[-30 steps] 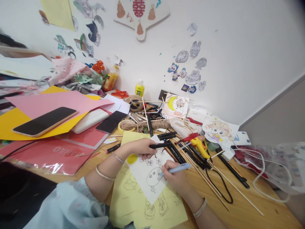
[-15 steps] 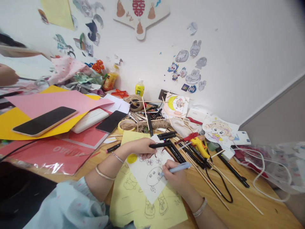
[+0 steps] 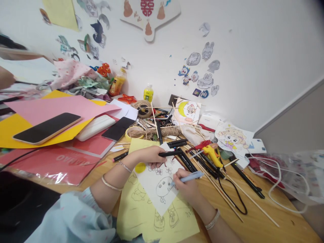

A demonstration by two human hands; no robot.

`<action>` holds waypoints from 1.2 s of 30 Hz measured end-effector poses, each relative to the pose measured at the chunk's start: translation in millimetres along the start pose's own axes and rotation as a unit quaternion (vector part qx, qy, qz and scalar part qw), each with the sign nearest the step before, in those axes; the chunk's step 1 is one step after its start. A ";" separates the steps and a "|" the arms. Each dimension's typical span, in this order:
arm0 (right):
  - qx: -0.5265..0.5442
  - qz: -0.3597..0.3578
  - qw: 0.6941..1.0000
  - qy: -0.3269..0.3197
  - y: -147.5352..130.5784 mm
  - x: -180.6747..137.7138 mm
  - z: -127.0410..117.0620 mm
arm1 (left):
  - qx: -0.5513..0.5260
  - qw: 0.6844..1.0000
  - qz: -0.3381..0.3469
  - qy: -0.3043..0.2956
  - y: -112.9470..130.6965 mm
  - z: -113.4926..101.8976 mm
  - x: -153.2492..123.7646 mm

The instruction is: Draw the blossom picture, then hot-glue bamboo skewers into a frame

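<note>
My right hand (image 3: pixel 186 185) is closed around a light blue pen (image 3: pixel 193 176), its tip on the white paper (image 3: pixel 157 199) beside an oval shape with small marks inside. Flowers are drawn above that oval. Resting on the upper part of the same sheet, my left hand (image 3: pixel 151 156) has a black marker (image 3: pixel 170 153) held in its fingers, pointing right. Beneath lies a larger yellow paper (image 3: pixel 131 217) with line drawings, including a pair of shoes.
Right of the papers lie black markers (image 3: pixel 186 160), a yellow glue gun (image 3: pixel 213 156) and thin wooden sticks. Phones (image 3: pixel 48 128) and coloured sheets cover the left side. Behind are twine (image 3: pixel 143 108) and bottles (image 3: pixel 148 92). Another person's hand (image 3: pixel 6 78) shows at the far left.
My right hand has shifted very slightly right with the pen, and the small marks inside the oval look fuller. My left hand stays in place. The other person's hand moved slightly left.
</note>
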State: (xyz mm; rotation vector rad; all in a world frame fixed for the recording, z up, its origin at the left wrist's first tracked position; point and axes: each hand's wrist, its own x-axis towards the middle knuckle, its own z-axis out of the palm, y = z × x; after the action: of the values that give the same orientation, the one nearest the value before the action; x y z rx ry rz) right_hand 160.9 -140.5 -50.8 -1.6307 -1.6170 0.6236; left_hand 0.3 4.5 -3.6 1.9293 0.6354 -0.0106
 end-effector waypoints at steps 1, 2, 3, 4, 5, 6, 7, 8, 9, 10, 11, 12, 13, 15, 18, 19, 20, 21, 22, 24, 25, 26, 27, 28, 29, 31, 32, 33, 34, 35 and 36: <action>0.000 0.001 1.000 0.000 0.2 -0.1 0.1 | 0.000 1.000 0.000 0.001 0.4 0.0 -0.3; 0.001 0.001 1.000 0.000 0.4 -0.1 0.2 | 0.001 1.000 0.000 0.001 0.7 0.0 -0.5; 0.000 0.000 1.000 0.001 0.6 -0.1 0.3 | 0.001 1.000 -0.001 0.001 0.9 -0.1 -0.7; -0.001 -0.001 1.000 0.003 0.7 0.0 0.4 | 0.001 1.000 -0.001 0.001 0.9 -0.1 -0.8; -0.003 -0.003 1.000 0.007 0.8 0.0 0.4 | 0.002 1.000 -0.001 0.001 0.9 -0.2 -0.8; -0.004 -0.004 1.000 0.010 0.9 0.1 0.4 | 0.002 1.000 -0.001 0.001 0.6 -0.2 -0.7; -0.004 -0.006 1.000 0.010 1.0 0.2 0.3 | 0.002 1.000 0.000 0.000 0.2 -0.2 -0.5; -0.004 -0.007 1.000 0.009 1.0 0.3 0.2 | 0.002 1.000 0.001 -0.002 -0.3 -0.3 -0.2; -0.002 -0.008 1.000 0.007 1.0 0.3 -0.1 | 0.002 1.000 0.002 -0.003 -0.8 -0.3 0.1; 0.001 -0.008 1.000 0.007 0.9 0.4 -0.4 | 0.002 1.000 0.003 -0.003 -1.4 -0.3 0.5; 0.005 -0.006 1.000 0.009 0.7 0.4 -0.7 | 0.002 1.000 0.003 -0.003 -1.8 -0.3 0.8; 0.011 -0.004 1.000 0.014 0.3 0.3 -1.1 | 0.003 1.000 0.004 -0.003 -2.0 -0.3 1.0; 0.019 -0.001 1.000 0.020 -0.4 0.1 -1.4 | 0.003 1.000 0.004 -0.003 -2.0 -0.2 1.0; 0.035 0.004 0.999 0.025 -2.9 -1.1 -1.5 | 0.004 1.000 0.005 -0.002 -1.0 -0.1 0.7; 0.041 0.000 0.999 -0.001 -8.8 -4.5 0.1 | 0.000 1.000 0.007 -0.003 1.2 0.3 -0.5; 0.035 -0.006 0.999 -0.015 -10.9 -5.7 1.1 | 0.000 1.000 0.008 -0.003 1.6 0.4 -0.8; 0.026 -0.014 0.999 -0.029 -13.0 -6.7 2.0 | -0.001 1.000 0.009 -0.003 1.8 0.4 -0.9; 0.014 -0.023 0.999 -0.040 -14.8 -7.5 2.9 | 0.000 1.000 0.010 -0.002 1.5 0.5 -0.9; 0.002 -0.031 0.998 -0.047 -16.4 -8.1 3.7 | 0.001 1.000 0.011 -0.002 1.0 0.4 -0.7; -0.014 -0.043 0.998 -0.053 -18.8 -8.3 4.4 | 0.003 1.000 0.014 0.000 -0.6 0.3 0.0; -0.018 -0.047 0.997 -0.055 -19.7 -8.2 4.5 | 0.004 1.000 0.015 0.000 -1.5 0.3 0.5; -0.021 -0.050 0.997 -0.058 -20.3 -8.0 4.4 | 0.004 1.000 0.015 -0.001 -2.4 0.2 1.1; -0.023 -0.053 0.996 -0.061 -20.7 -7.9 4.3 | 0.005 1.000 0.015 -0.001 -3.2 0.2 1.6; -0.025 -0.057 0.996 -0.065 -20.9 -7.8 4.1 | 0.005 1.000 0.015 -0.002 -3.8 0.2 2.1; -0.029 -0.061 0.995 -0.069 -20.7 -7.8 4.1 | 0.006 1.000 0.015 -0.004 -4.2 0.2 2.5; -0.037 -0.063 0.995 -0.064 -19.6 -8.1 4.2 | 0.006 1.000 0.015 -0.005 -4.6 0.3 3.0; -0.041 -0.062 0.996 -0.058 -18.7 -8.4 4.3 | 0.006 1.000 0.016 -0.005 -4.6 0.3 3.1; -0.044 -0.059 0.996 -0.052 -17.7 -8.6 4.5 | 0.006 1.000 0.016 -0.005 -4.4 0.4 3.0; -0.047 -0.057 0.996 -0.048 -16.9 -8.8 4.7 | 0.005 1.000 0.017 -0.005 -4.2 0.4 2.8; -0.050 -0.055 0.996 -0.047 -16.1 -8.9 4.8 | 0.004 1.000 0.017 -0.005 -3.9 0.4 2.6; -0.052 -0.053 0.996 -0.050 -15.6 -9.0 4.9 | 0.003 1.000 0.018 -0.005 -3.5 0.5 2.3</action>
State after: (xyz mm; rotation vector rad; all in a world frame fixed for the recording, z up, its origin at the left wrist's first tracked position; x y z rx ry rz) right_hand 146.7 -149.7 -43.0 -1.5962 -1.8234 0.5827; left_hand 0.8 6.1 -7.4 1.9454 0.5953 -0.0006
